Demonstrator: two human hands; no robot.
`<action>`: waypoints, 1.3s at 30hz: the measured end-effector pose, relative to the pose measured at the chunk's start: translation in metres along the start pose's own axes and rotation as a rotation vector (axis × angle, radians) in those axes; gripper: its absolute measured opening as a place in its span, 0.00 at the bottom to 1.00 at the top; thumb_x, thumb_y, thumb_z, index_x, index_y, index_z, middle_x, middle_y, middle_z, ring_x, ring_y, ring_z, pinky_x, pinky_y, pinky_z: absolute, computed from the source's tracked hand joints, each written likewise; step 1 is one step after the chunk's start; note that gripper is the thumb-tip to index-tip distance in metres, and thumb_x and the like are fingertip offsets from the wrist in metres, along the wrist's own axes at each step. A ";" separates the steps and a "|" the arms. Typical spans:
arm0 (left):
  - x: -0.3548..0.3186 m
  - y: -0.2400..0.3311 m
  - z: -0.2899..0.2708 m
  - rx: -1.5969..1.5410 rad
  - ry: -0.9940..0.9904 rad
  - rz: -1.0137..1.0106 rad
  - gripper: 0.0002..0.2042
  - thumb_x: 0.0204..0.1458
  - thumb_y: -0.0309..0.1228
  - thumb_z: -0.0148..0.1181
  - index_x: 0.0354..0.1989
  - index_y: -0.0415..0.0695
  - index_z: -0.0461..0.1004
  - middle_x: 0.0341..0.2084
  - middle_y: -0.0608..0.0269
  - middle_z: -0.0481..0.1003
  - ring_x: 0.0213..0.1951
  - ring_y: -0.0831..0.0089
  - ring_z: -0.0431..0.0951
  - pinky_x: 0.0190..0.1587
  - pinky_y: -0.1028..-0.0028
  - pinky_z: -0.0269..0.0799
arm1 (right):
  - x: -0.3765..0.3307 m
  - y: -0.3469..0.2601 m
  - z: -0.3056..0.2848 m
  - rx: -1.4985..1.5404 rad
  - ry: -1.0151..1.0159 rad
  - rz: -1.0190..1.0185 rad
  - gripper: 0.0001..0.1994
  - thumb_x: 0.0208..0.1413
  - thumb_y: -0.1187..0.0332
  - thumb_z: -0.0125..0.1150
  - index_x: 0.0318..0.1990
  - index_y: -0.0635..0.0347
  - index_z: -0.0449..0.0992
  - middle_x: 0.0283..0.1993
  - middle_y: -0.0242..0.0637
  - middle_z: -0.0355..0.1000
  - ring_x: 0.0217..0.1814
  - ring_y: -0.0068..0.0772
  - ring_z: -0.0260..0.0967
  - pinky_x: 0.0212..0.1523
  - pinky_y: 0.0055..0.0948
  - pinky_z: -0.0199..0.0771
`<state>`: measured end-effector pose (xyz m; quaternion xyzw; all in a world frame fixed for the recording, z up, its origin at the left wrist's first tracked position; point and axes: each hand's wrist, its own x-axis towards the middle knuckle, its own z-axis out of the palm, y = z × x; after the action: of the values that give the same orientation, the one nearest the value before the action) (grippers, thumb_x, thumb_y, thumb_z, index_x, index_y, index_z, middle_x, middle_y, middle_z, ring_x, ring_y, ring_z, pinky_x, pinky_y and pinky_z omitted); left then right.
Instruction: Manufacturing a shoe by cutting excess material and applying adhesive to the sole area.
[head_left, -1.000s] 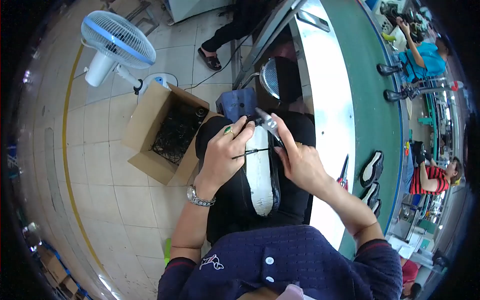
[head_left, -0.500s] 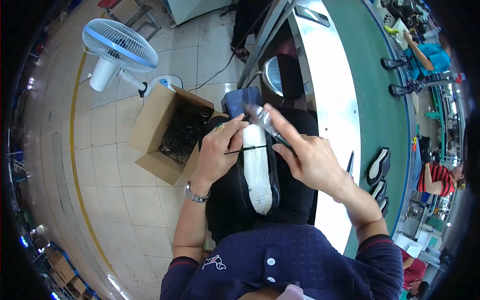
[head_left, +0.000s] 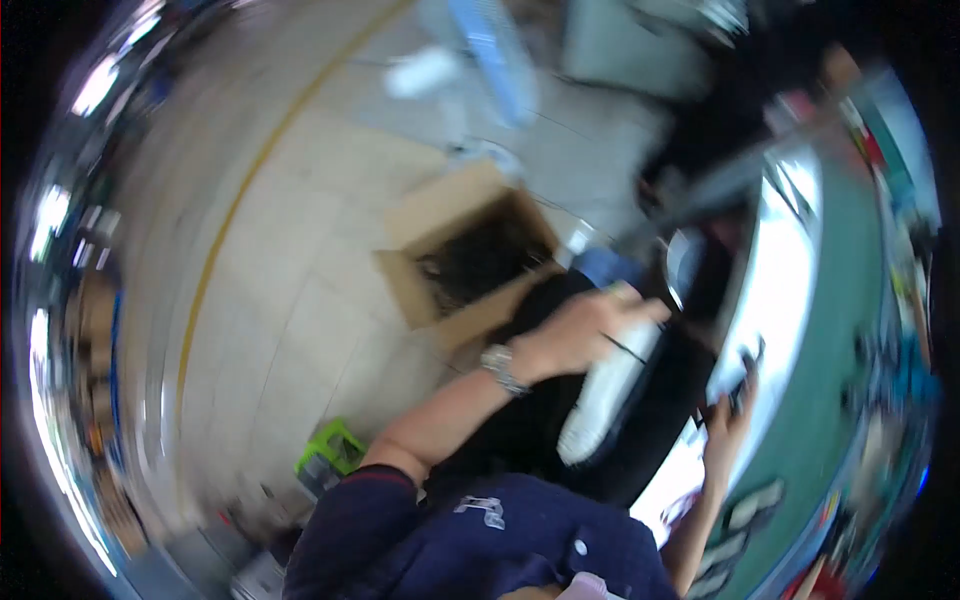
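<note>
A dark shoe [head_left: 597, 405] lies bottom up across my lap, its long pale underside showing and a thin dark cord around it. My left hand [head_left: 585, 335], with a metal watch on the wrist, is closed around the shoe's far end. Off to the right, my right hand [head_left: 728, 430] is over the white bench edge, its fingers closed about a dark hand tool [head_left: 743, 382]. Motion blur hides the exact kind of this tool and the fingers' fine placing.
An open cardboard box [head_left: 415, 285] with dark tangled stuff stands on the floor at the left front. Beyond it is a blurred fan [head_left: 495, 60]. A green belt [head_left: 845, 290] runs beyond the white bench [head_left: 775, 290], bearing several shoes [head_left: 755, 505]. A green stool [head_left: 335, 445] is at lower left.
My right hand has left the shoe and moved right to the bench. The left hand stays at the shoe's far end. The whole view has swung, with shoe and box now further right.
</note>
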<state>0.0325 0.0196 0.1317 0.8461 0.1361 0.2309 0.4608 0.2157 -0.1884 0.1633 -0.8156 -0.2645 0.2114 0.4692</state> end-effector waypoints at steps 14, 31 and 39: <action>-0.010 -0.008 0.046 0.046 0.228 0.147 0.18 0.41 0.20 0.56 0.44 0.44 0.76 0.29 0.47 0.69 0.33 0.51 0.74 0.33 0.58 0.69 | 0.165 0.114 0.122 -0.213 -0.347 -0.481 0.23 0.59 0.70 0.57 0.61 0.67 0.64 0.56 0.48 0.68 0.52 0.38 0.69 0.54 0.34 0.68; -0.022 -0.011 0.010 0.026 0.277 -0.106 0.19 0.59 0.28 0.51 0.59 0.41 0.68 0.47 0.47 0.76 0.47 0.54 0.78 0.48 0.65 0.75 | -0.158 0.186 -0.122 -0.329 0.213 0.595 0.21 0.53 0.62 0.69 0.46 0.72 0.74 0.34 0.39 0.75 0.31 0.24 0.72 0.30 0.25 0.71; -0.055 0.029 0.049 -0.079 0.365 -0.199 0.27 0.56 0.32 0.59 0.63 0.35 0.63 0.62 0.43 0.62 0.63 0.50 0.64 0.63 0.62 0.60 | -0.132 0.010 -0.060 0.547 -0.246 0.689 0.49 0.34 0.35 0.74 0.56 0.67 0.67 0.32 0.23 0.61 0.26 0.13 0.57 0.23 0.13 0.53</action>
<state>0.0112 -0.0555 0.1183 0.7539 0.2908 0.3389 0.4819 0.1520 -0.3146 0.1951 -0.6709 0.0341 0.5125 0.5349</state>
